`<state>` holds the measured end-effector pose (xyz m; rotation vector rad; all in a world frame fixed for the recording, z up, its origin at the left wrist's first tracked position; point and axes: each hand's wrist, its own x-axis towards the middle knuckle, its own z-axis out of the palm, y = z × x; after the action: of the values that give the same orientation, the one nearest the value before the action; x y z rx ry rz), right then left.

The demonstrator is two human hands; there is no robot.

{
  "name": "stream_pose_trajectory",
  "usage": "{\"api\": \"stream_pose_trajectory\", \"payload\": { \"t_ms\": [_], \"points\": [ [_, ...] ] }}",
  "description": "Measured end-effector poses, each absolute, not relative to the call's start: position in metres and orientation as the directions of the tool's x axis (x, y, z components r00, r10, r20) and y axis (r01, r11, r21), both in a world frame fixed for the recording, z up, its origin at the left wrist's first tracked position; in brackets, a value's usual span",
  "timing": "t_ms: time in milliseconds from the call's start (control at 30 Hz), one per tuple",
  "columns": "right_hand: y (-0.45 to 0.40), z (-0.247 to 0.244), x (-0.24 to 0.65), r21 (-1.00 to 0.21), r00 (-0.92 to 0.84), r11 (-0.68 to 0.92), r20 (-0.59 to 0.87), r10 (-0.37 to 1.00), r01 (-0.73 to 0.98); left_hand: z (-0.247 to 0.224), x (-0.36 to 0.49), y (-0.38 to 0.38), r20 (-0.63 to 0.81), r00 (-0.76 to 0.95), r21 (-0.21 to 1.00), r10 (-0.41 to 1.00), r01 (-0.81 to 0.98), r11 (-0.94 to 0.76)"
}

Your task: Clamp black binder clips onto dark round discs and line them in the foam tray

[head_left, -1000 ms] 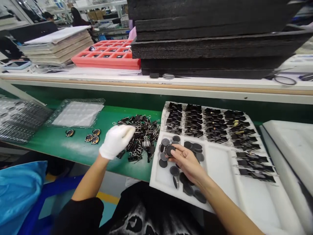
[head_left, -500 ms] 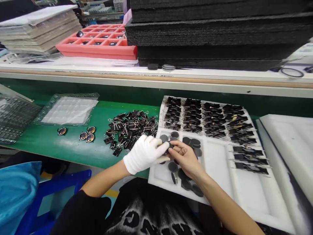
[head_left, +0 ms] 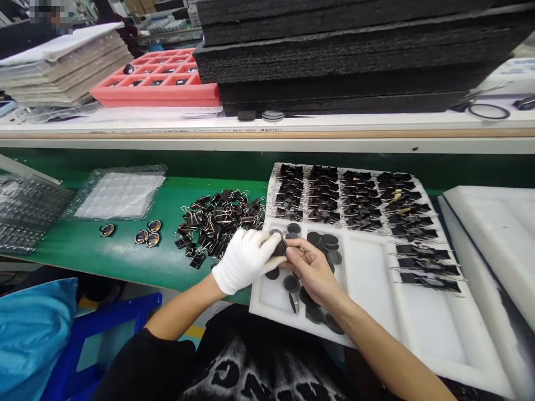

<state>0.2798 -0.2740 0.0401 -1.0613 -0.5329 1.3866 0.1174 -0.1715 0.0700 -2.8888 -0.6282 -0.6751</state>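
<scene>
A round black disc [head_left: 279, 247] is held between my two hands, over the white foam tray [head_left: 368, 267]. My left hand [head_left: 246, 259], in a white glove, grips the disc's left side between thumb and fingers. The bare fingertips of my right hand [head_left: 311, 270] pinch its right edge. Under and around my hands, several loose dark discs [head_left: 291, 284] lie in the tray's left compartment. Rows of black binder clips [head_left: 324, 195] fill the tray's far part, with more clips at its right side. Left of the tray is a pile of loose binder clips [head_left: 217, 220].
Small round metal-rimmed pieces [head_left: 153, 239] and a plastic-wrapped sheet [head_left: 121, 195] lie on the green table [head_left: 96, 262]. A shelf [head_left: 167, 135] behind bears black foam sheets [head_left: 343, 61] and a red divided tray [head_left: 154, 99]. White foam trays [head_left: 497, 234] stand at the right.
The disc between my hands has turned so its dark round face shows more. The camera view has shifted slightly, and both hands remain together over the tray.
</scene>
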Motion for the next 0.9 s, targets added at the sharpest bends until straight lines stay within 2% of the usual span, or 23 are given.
{"api": "stream_pose_trajectory", "payload": {
  "t_ms": [133,300,433,500,600,800,900],
  "points": [
    [-0.272,0.042,0.28,-0.828,0.179,-0.132,-0.269,0.946,-0.545,0.065,0.116,-0.166,0.458,0.834,-0.059,0.306,0.373,-0.926],
    [-0.271,0.043,0.28,-0.792,0.19,-0.148,-0.316,0.93,-0.592,0.061,0.121,-0.163,0.594,0.756,0.008,0.275,0.336,-0.942],
    [-0.271,0.041,0.278,-0.776,0.179,-0.157,-0.328,0.928,-0.61,0.059,0.128,-0.167,0.583,0.679,0.152,0.446,0.448,-0.881],
    [-0.27,0.041,0.279,-0.764,0.185,-0.16,-0.343,0.921,-0.625,0.057,0.13,-0.168,0.545,0.642,0.179,0.539,0.539,-0.823],
    [-0.269,0.042,0.28,-0.744,0.202,-0.16,-0.371,0.906,-0.649,0.056,0.131,-0.167,0.526,0.606,0.187,0.597,0.602,-0.776],
    [-0.269,0.044,0.281,-0.728,0.183,-0.175,-0.385,0.905,-0.663,0.06,0.129,-0.169,0.439,0.585,0.437,0.682,0.525,-0.731],
    [-0.27,0.044,0.281,-0.725,0.199,-0.149,-0.371,0.907,-0.672,0.063,0.13,-0.17,0.476,0.571,0.431,0.669,0.512,-0.743]
  ]
}}
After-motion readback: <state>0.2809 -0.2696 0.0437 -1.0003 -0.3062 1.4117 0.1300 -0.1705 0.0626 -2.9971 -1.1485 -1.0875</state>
